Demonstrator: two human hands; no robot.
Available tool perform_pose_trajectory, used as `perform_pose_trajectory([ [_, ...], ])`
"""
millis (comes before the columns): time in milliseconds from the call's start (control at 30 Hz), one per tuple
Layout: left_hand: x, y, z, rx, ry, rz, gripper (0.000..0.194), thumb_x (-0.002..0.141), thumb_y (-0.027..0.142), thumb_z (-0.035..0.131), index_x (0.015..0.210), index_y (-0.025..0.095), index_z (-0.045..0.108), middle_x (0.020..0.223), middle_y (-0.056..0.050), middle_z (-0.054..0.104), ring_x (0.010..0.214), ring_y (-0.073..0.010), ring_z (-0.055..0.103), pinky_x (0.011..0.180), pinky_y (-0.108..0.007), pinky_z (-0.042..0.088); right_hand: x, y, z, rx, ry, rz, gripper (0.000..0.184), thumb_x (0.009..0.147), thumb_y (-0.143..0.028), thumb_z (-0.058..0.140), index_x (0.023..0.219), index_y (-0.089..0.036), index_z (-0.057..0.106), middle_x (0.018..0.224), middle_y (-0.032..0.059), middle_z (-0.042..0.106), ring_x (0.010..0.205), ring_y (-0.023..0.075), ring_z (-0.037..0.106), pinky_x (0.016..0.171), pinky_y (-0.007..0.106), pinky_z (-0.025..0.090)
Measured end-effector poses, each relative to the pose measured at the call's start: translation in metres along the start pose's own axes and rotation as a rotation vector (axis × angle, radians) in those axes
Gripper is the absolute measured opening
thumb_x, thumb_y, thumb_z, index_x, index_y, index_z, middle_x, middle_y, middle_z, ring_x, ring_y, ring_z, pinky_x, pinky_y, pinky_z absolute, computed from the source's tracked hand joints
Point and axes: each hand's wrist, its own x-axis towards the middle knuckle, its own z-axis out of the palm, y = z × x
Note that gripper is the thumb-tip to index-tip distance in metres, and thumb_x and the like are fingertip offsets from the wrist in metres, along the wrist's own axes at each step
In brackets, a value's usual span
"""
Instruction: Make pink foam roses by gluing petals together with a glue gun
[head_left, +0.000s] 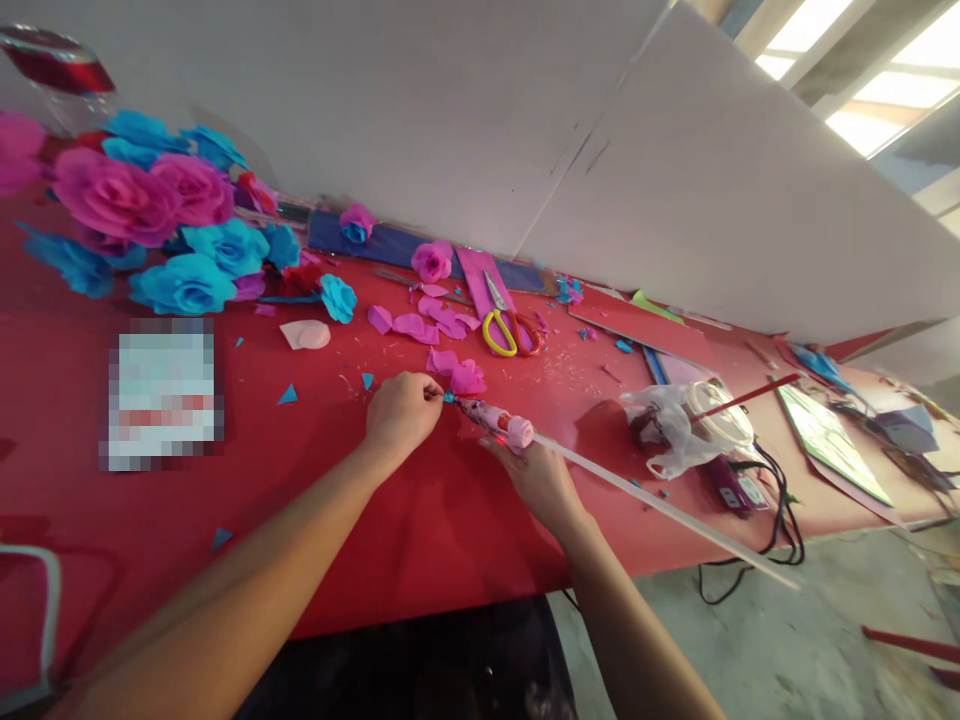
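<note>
Head | glue gun (495, 420) in right hand (541, 478) | nozzle (463, 404) near left hand (405, 410)

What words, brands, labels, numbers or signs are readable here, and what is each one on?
None can be read.
Card-like rectangle on the left: pixelated over, nothing legible.
Pink glue gun: small dark and red marks, too blurred to read.
Purple box by the black cable: pale marks, too small to read.
Plastic bag: dark marks on or in it, unclear whether they are print.
</note>
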Motion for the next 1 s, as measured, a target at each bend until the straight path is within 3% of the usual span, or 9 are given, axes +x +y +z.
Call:
perform_pose_trajectory([
  [300,-0.001,0.001,-0.001,-0.001,-0.006,-0.009,0.017,0.076,0.026,0.057,0.084,0.022,0.072,0.088,-0.006,0.074,0.084,-0.0201,0.067,0.075,-0.028,0.046,0.004,-0.003,0.0,-0.024,0.016,0.049,0.032,0.086,-0.039,0.055,0.109,-0.021,0.066,0.098,0.0075,0.071,0.088,0.0244,0.066,0.079,0.033,0.05],
  [533,0.0,0.001,-0.001,0.02,0.003,-0.012,0.018,0.076,0.025,0.057,0.085,0.022,0.072,0.088,-0.006,0.074,0.084,-0.0197,0.067,0.075,-0.028,0.046,0.002,-0.006,-0.008,0.014,-0.039,0.005,0.032,0.087,-0.036,0.055,0.116,-0.027,0.064,0.113,0.0051,0.069,0.103,0.0249,0.064,0.09,0.034,0.047],
  [1000,-0.001,0.002,-0.002,0.029,0.002,-0.005,0.019,0.076,0.025,0.056,0.084,0.022,0.073,0.089,-0.006,0.074,0.085,-0.0211,0.067,0.074,-0.028,0.047,0.005,-0.005,-0.007,0.052,-0.02,0.016,0.032,0.086,-0.036,0.056,0.115,-0.026,0.065,0.11,0.0049,0.07,0.103,0.0258,0.064,0.087,0.034,0.049],
])
